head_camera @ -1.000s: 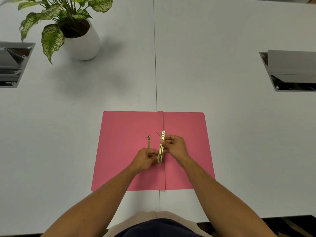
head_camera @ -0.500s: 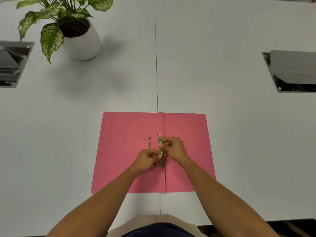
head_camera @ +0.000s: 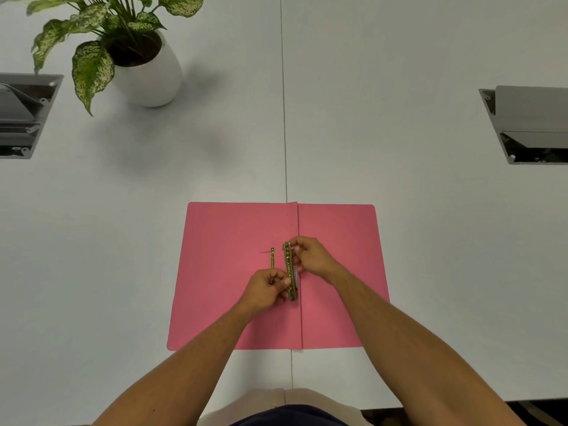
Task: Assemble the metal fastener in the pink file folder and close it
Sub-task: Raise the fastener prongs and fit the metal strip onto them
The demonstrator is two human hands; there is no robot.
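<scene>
The pink file folder (head_camera: pixel 224 272) lies open and flat on the white table, its fold running away from me. A brass fastener bar (head_camera: pixel 289 269) stands on its long edge just left of the fold. My right hand (head_camera: pixel 312 256) pinches the bar's far half, and my left hand (head_camera: pixel 266 289) pinches its near half with the thumb against it. A thin brass prong (head_camera: pixel 272 258) sticks up from the left leaf, just left of the bar, and its lower part is hidden behind my left hand.
A potted plant (head_camera: pixel 147 72) in a white pot stands far left. Grey cable boxes are sunk into the table at the left edge (head_camera: pixel 24 115) and right edge (head_camera: pixel 528 124). A seam (head_camera: pixel 284 118) runs down the table's middle.
The bar was tilted with its top leaning right. It has since been turned onto its edge and set close along the fold. Both hands have kept hold of it.
</scene>
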